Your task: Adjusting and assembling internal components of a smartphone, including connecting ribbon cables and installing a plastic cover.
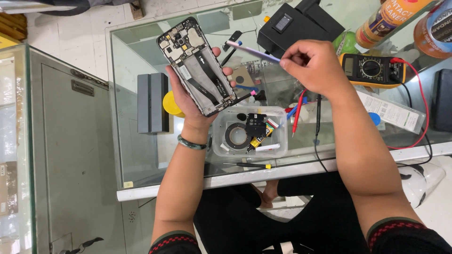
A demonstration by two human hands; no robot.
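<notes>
Your left hand grips the opened phone at upper centre of the frame; your right hand pinches a thin lilac tool beside it.

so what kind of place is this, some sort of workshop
Most likely a phone repair bench: the left hand holds an opened smartphone with its circuit boards bare, a yellow digital multimeter lies on the glass counter, and the right hand holds a thin tool.
</notes>
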